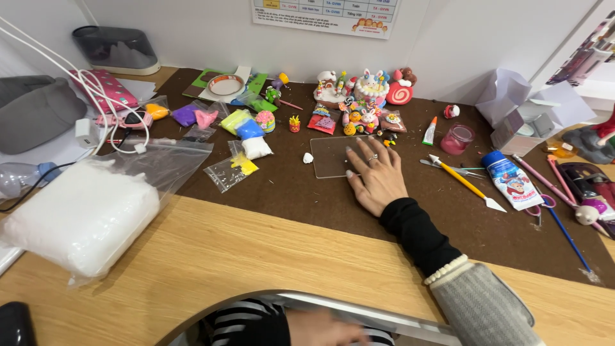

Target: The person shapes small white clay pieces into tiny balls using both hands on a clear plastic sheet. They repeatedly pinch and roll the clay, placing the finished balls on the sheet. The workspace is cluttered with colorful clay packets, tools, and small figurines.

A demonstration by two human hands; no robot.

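Our right hand (377,179) lies flat, palm down, fingers (365,154) spread and closing on nothing, their tips resting on the near right part of a clear plastic sheet (330,156). The sheet lies flat on the brown mat (295,192), in the middle of the desk, just in front of a cluster of small clay figures (362,96). Our left hand (320,328) is low at the bottom edge, blurred against a striped sleeve, and we cannot tell whether it is closed or apart.

We judge the sheet to be thin, light, stiff and smooth. It would likely slide under a flat palm sooner than lift, so we would take it by an edge or a corner, thumb under and fingers over, where the far left corner lies free.

Just left of the sheet sits a small white lump of clay (308,157). Further left lie little bags of coloured clay (238,165) and, near the desk's front, a big bag of white clay (80,214); these look soft and easy to dent. To the right of our hand lie a yellow-handled sculpting tool (464,182), a tube (512,181), a small pink jar (457,139) and scissors (541,204). The wooden desk (256,256) runs bare below the mat.
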